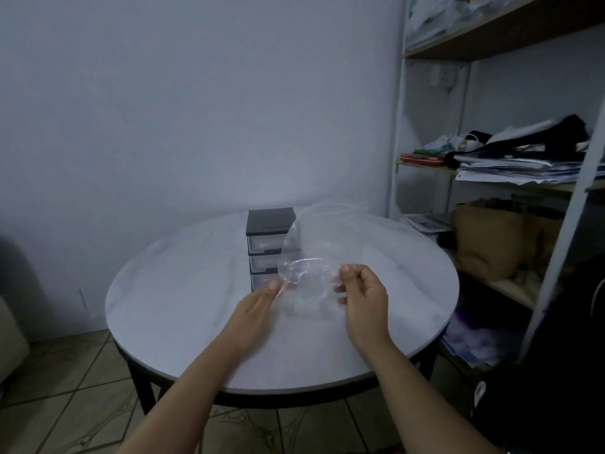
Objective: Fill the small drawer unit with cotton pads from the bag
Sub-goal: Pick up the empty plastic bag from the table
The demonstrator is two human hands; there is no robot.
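A clear plastic bag [322,247] hangs above the round white table [183,290], held up between both hands. My left hand [258,306] pinches its lower left edge and my right hand [363,299] pinches its right edge. The bag looks see-through; I cannot make out cotton pads inside it. Behind the bag stands the small drawer unit [266,237], with a dark top and three clear drawers, all pushed in. The bag partly covers the unit's right side and lowest drawer.
A white metal shelf rack [397,132] stands close to the table's right side, loaded with papers, a brown bag [491,244] and dark items. A pale wall is behind the table. Tiled floor lies to the left and in front.
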